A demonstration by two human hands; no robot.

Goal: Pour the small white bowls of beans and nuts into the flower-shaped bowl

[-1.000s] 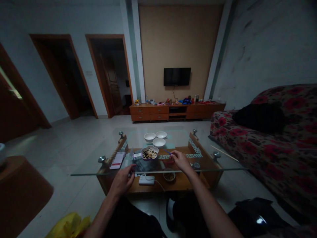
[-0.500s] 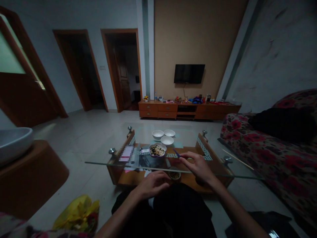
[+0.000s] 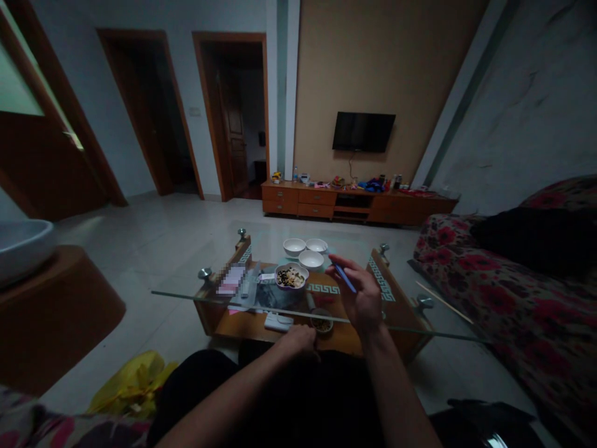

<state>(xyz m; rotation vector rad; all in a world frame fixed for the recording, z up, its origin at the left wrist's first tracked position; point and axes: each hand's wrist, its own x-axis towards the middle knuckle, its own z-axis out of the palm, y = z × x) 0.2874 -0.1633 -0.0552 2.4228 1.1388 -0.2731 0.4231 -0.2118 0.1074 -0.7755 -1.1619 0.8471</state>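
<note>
My right hand (image 3: 361,295) is raised above the near right part of the glass tabletop (image 3: 186,287), its fingers closed on a slim blue tool (image 3: 344,277) whose exact kind I cannot make out. Low at the table's near edge, my left hand (image 3: 301,341) hangs over my lap with its fingers bent down and mostly hidden. A scalloped bowl (image 3: 291,277) of mixed dark and pale bits stands on the glass, left of my right hand. Behind it sit white bowls (image 3: 311,259) grouped together. Another small bowl (image 3: 321,322) with bits in it is seen near my left hand.
A floral sofa (image 3: 448,267) runs along the right side. On the left is a brown stand (image 3: 60,292) with a pale basin (image 3: 23,242). A yellow plastic bag (image 3: 133,379) lies on the floor. Papers and a white case (image 3: 278,322) show around the table's left part.
My right hand has risen and turned upright, with the blue tool now slanting across its fingers. My left hand has shifted slightly right and its fingers have bent downward. The view has tilted a little.
</note>
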